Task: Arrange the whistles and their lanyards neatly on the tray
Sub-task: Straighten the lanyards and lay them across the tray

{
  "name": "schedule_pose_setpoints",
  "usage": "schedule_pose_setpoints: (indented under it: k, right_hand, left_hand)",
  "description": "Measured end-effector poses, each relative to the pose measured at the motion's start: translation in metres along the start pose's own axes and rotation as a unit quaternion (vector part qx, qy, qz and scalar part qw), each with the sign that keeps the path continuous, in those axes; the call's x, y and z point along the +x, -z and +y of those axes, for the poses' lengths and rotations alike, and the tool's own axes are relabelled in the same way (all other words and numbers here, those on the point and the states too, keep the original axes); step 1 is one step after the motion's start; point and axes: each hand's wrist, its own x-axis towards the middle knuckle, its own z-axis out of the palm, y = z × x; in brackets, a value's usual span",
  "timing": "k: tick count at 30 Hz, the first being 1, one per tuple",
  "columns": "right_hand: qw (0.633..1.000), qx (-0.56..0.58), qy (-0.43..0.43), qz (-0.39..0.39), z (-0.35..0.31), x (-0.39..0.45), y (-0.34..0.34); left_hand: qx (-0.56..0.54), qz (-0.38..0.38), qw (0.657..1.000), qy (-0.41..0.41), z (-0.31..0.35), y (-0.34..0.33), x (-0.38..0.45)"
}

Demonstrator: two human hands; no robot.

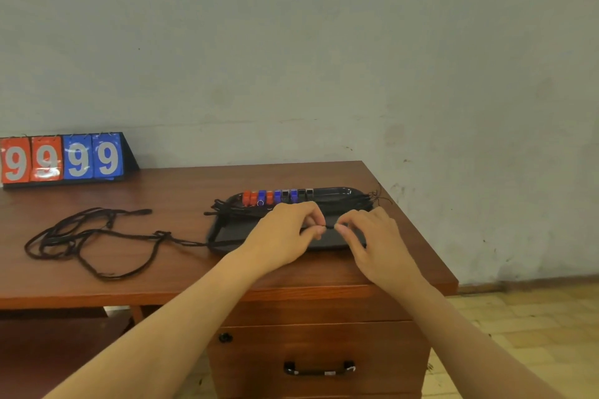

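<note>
1. A black tray (337, 193) sits near the right end of the brown surface (181, 272).
2. A row of whistles (277, 197), red, blue and black, stands side by side along the tray's far edge.
3. Both hands hover over the tray's front part; the left hand (285, 236) and the right hand (377, 240) each pinch one end of a short stretch of black cord (330, 227) between thumb and fingertips.
4. A loose tangle of black lanyards (87, 241) lies on the surface left of the tray, one strand trailing to the tray's left end.
5. A flip scoreboard (63, 159) showing 9s stands at the back left.
6. A drawer handle (319, 369) shows below the surface.
</note>
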Motion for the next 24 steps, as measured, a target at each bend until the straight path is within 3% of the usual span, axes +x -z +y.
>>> schedule_pose_setpoints:
  k: [3,7,17,24]
  right_hand:
    - [1.0,-0.009,-0.014,0.008,0.004,0.0,-0.002]
    - [0.993,0.009,-0.111,0.026,0.007,0.005,-0.003]
    - [0.969,0.066,-0.217,0.099,0.03,0.011,-0.008]
    - [0.976,0.02,-0.201,0.078,0.053,0.03,0.007]
  left_hand:
    - [0.015,-0.006,1.0,-0.008,-0.005,0.002,-0.001]
    - [0.074,0.006,0.997,-0.007,-0.025,0.022,-0.005]
    - [0.097,0.116,0.977,0.151,-0.124,0.088,-0.06]
    - [0.051,0.124,0.976,0.174,-0.141,0.104,-0.071]
